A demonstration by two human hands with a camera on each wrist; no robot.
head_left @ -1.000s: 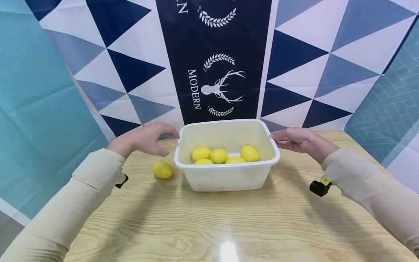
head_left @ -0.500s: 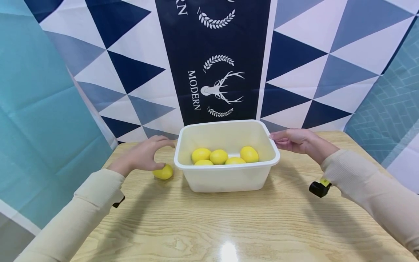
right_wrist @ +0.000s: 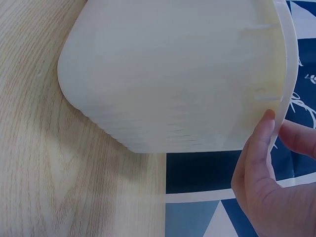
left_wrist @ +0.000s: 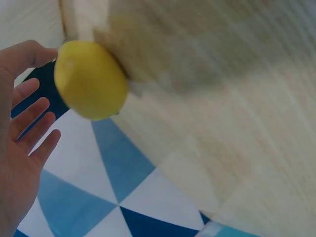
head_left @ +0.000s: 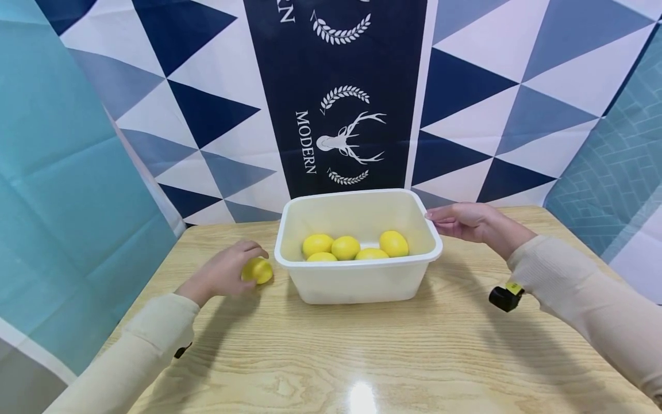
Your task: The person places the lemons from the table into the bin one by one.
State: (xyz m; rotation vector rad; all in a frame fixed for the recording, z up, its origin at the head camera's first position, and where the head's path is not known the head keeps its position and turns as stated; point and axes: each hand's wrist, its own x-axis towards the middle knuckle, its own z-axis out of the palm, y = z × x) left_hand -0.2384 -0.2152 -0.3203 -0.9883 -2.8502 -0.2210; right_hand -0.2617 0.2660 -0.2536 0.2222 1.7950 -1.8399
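A loose yellow lemon (head_left: pixel 262 271) lies on the table to the left of a white plastic tub (head_left: pixel 357 286). My left hand (head_left: pixel 227 271) is at the lemon's left side, thumb and fingers spread around it. In the left wrist view the thumb tip is close against the lemon (left_wrist: pixel 91 81), while the other fingers stand apart from it; whether the thumb touches is unclear. My right hand (head_left: pixel 473 224) holds the tub's right rim. From the right wrist, fingers (right_wrist: pixel 257 153) show against the outer wall under the rim, with the thumb on the rim's other side.
Several lemons (head_left: pixel 345 248) lie inside the tub. The wooden table (head_left: pixel 320 351) extends in front. Behind it hangs a patterned cloth (head_left: pixel 351 69) with triangles and a deer print, and teal cloth (head_left: pixel 57 172) covers the left side.
My left hand has come down from near the tub's left rim to the loose lemon. The right hand, the tub and the lemons look unmoved.
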